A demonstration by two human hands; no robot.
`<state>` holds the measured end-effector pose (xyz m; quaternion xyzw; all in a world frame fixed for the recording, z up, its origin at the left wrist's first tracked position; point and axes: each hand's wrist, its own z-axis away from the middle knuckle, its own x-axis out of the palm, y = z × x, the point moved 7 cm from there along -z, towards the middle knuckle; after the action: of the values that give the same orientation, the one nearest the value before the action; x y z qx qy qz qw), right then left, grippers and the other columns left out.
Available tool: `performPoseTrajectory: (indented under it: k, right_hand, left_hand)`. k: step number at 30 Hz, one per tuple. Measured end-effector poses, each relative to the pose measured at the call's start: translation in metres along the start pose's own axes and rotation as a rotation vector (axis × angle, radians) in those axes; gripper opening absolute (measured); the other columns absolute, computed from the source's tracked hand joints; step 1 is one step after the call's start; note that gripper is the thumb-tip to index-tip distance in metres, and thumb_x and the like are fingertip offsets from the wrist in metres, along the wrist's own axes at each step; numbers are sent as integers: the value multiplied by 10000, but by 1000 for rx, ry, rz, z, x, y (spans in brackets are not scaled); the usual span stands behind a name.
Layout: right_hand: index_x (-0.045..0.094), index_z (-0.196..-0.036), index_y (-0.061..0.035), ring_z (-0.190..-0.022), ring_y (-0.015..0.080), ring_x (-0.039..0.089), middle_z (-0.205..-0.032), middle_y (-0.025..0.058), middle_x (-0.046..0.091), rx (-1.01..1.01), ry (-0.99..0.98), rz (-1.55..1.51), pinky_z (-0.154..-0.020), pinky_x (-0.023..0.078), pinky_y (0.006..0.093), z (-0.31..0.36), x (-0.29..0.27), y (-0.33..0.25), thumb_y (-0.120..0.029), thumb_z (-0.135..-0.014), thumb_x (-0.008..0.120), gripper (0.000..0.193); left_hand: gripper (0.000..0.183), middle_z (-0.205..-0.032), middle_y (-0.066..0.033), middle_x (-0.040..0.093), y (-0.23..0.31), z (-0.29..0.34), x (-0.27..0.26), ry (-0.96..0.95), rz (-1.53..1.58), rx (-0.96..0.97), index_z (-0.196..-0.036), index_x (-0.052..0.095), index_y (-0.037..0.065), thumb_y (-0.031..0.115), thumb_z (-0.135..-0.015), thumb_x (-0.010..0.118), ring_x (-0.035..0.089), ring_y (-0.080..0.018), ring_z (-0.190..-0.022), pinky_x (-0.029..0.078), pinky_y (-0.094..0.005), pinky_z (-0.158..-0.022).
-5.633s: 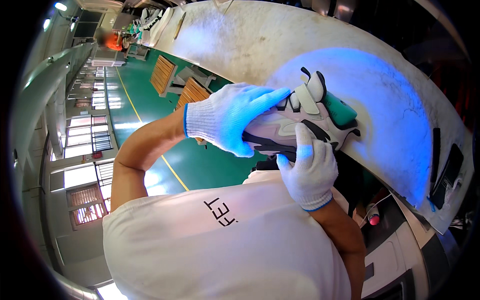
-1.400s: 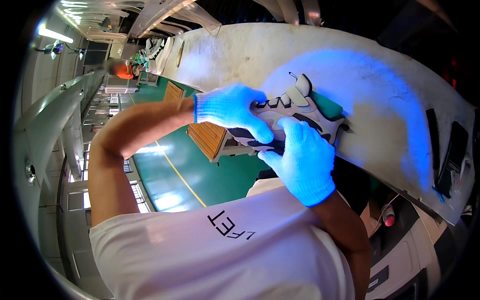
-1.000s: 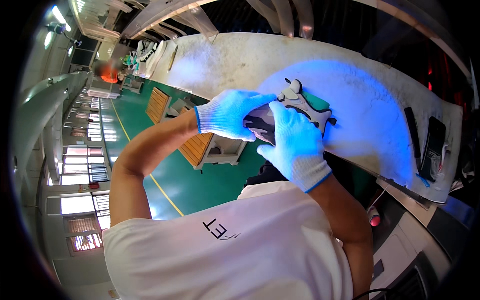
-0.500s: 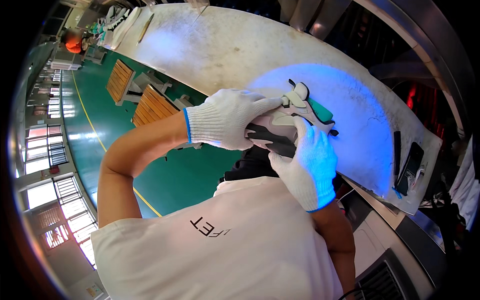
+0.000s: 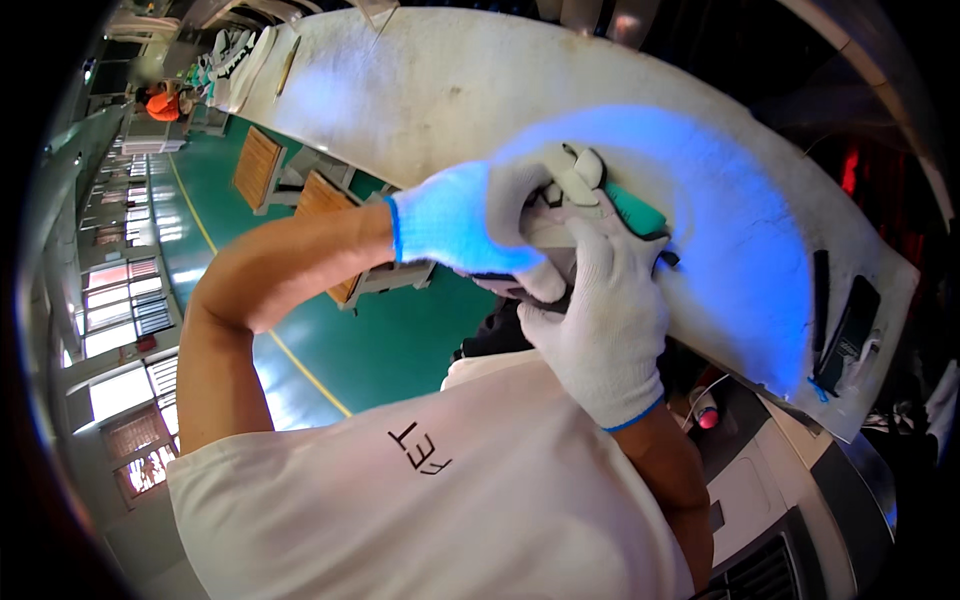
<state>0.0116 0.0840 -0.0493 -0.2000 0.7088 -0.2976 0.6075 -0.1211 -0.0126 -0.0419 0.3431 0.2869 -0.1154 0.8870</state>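
Observation:
A shoe [image 5: 560, 228] in white, grey and black, with a teal panel [image 5: 636, 210], is held tilted at the near edge of the worktable. My left hand [image 5: 470, 222], in a white knit glove with a blue cuff, grips its left side. The fingers curl over the top and the thumb lies low on the shoe's side. From the near right, my right hand [image 5: 608, 320], gloved alike, clasps the shoe with bent fingers across its side and the thumb below. Both hands hide much of its lower part.
The pale worktable [image 5: 420, 110] curves around, lit blue by the shoe. To the right lie a black phone [image 5: 853, 318] and a dark bar [image 5: 820, 300]. A thin tool [image 5: 288, 66] and several shoe parts [image 5: 255, 68] occupy the far left, near a person in orange [image 5: 162, 104]. Wooden-topped stands [image 5: 258, 168] stand left.
My left hand has shifted its grip: its fingers now curl over the shoe and its thumb has come down along the side. My right hand has moved slightly left, and the shoe has turned a little.

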Motion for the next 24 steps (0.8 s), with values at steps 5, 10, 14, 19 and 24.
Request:
performPoseTrajectory:
  k: [5,10,14,19,24]
  right_hand:
    - [518,-1495,-77,-1077,376,718,-1241,176,648,40,-44,-7,-853,627,509,-1,1,2,-271,-742,972,901]
    - [547,-1497,-106,-1244,444,667,-1297,180,633,106,4,-17,-984,600,577,4,-2,1,-297,-660,1029,985]
    - [565,-1472,-64,-1186,482,643,-1265,222,621,50,190,-148,-960,588,574,19,-4,9,-384,-662,1039,992]
    - [506,-1510,-22,-1106,395,716,-1196,220,654,-19,259,-15,-908,622,496,16,-11,1,-337,-730,1003,977]
    - [515,-1547,-27,-1125,398,682,-1239,216,659,-36,312,-174,-976,598,519,27,-15,11,-285,-670,1037,1053]
  left_hand:
    - [751,-1029,-169,773,1,-9,-4,43,-17,-14,-1231,731,-11,506,-732,949,755,-313,-927,601,-441,-852]
    - [626,-1061,-184,792,-13,-12,-6,20,-134,-19,-1231,743,-3,501,-890,888,749,-242,-953,597,-405,-863]
    - [1143,-1555,-228,657,-7,47,-26,-39,-66,162,-1619,539,-14,368,-678,1063,643,-346,-1426,483,-450,-1228]
    - [1091,-1453,-228,709,-10,62,-20,122,-392,304,-1572,597,12,263,-614,1054,700,-364,-1346,536,-433,-1169]
    - [889,-1229,-167,788,-33,80,-29,314,-296,199,-1406,741,30,173,-587,1058,789,-305,-1093,618,-400,-1011]
